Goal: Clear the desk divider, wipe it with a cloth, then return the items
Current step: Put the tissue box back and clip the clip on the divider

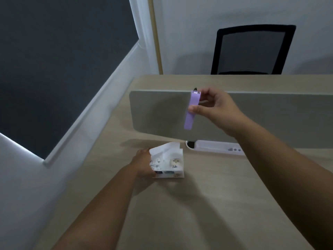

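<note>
A grey-green desk divider stands upright across the wooden desk. A long purple clip hangs over the divider's top edge, and my right hand pinches it between thumb and fingers near its upper half. Below, on the desk in front of the divider, sits a white tissue pack with a cat picture and a tissue sticking out of its top. My left hand grips the pack's left side.
A white power strip or tray lies at the divider's foot, right of the tissue pack. A black mesh chair stands beyond the desk's far edge. A dark window with a white frame runs along the left.
</note>
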`<state>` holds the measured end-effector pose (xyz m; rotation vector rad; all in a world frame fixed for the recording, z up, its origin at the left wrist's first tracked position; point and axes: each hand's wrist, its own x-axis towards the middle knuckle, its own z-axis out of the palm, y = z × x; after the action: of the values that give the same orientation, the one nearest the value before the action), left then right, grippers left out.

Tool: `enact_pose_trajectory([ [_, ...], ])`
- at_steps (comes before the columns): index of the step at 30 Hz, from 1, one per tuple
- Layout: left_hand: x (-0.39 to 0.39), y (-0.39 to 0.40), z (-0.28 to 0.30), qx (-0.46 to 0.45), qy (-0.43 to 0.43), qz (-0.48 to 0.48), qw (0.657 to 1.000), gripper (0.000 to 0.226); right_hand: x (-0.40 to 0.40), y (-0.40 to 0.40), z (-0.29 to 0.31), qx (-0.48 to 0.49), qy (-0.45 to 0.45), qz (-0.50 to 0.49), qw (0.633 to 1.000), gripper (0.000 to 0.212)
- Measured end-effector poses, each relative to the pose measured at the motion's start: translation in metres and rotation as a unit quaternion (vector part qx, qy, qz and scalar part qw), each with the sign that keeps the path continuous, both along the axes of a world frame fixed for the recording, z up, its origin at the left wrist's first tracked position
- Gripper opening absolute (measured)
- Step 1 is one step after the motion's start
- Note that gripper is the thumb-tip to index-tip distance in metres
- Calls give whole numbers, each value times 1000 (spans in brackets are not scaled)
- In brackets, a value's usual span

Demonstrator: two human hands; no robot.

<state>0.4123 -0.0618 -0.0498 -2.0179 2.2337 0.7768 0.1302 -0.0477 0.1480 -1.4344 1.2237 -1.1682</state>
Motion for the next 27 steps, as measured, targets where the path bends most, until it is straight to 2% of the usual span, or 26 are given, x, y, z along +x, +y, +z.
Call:
enact_pose_trajectory([
  [2,7,-18,-8,-9,7,-3,1000,105,15,-21,15,-32,-5,2,999,37],
  [6,2,-30,15,-33,52,-12,998,101,41,-55,36,-91,9,2,996,35],
  [10,0,-41,12,-40,65,-20,997,105,56,-77,32,-104,68,0,992,39],
  [16,-3,-55,0,-59,55,-35,996,102,64,-93,10,-92,107,-4,990,35],
  [19,-5,-56,-3,-82,49,-49,994,92,67,-97,0,-87,154,-20,984,37],
  [23,-5,-59,-6,-126,61,-75,987,89,71,-97,-5,-88,280,-42,955,45],
  [27,-5,-61,-6,-157,49,-85,983,88,73,-95,-10,-97,315,-50,943,53],
])
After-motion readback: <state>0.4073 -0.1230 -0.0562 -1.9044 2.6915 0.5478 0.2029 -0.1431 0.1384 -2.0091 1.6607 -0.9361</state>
